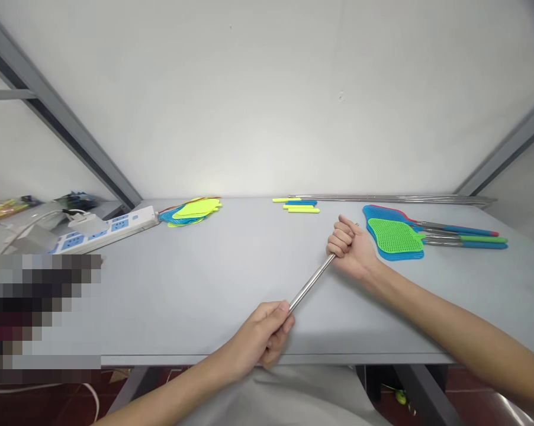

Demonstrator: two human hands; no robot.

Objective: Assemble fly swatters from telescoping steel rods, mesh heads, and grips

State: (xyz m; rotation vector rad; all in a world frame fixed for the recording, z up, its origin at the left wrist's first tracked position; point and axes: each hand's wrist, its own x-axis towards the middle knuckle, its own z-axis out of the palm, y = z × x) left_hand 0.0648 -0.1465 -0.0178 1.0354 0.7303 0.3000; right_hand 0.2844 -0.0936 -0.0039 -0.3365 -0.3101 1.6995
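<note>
A thin silvery metal rod (312,284) slants between my two hands above the table, its upper end farther away and to the right. My left hand (262,334) grips the lower end near the table's front edge, thumb lying along it. Closed in a fist, my right hand (349,248) wraps the upper part, and a short tip shows just past the fingers. Right of that fist lie several fly swatters with metal shafts; a green swatter (395,236) rests on top of blue ones, and a red edge shows behind.
Along the wall lie several long metal rods (395,199). Short yellow and blue handle sleeves (303,210) are at the back middle. Yellow and blue swatter heads (196,209) are piled at back left, beside a white power strip (136,220). A pixelated patch covers the left front.
</note>
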